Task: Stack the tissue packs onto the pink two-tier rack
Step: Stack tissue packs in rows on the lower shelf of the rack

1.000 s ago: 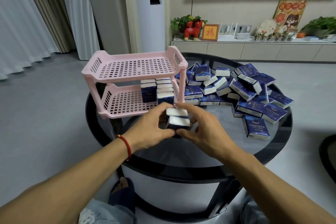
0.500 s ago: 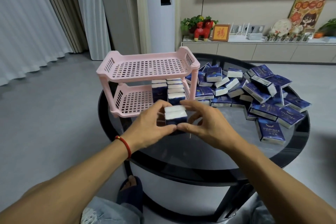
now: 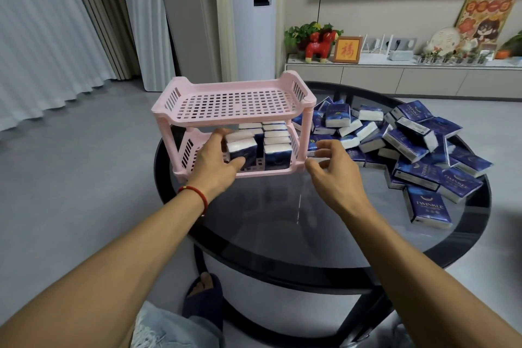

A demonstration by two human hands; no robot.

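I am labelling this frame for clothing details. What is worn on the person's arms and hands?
Both forearms are bare, with no sleeves in view. The left hand has a thin red cord bracelet with a small gold bead at the wrist. The right hand wears nothing.

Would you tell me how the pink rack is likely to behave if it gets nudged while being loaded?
The pink rack looks like thin slotted plastic, so probably light. On the smooth glass table it may slide. Tissue packs sit only on its lower tier, likely steadying it against tipping.

The two-tier rack (image 3: 234, 121) stands on the round table (image 3: 282, 220), at its far left. Tissue packs (image 3: 278, 144) stand in the rack's lower tier; a loose pile of packs (image 3: 409, 144) lies right of the rack.
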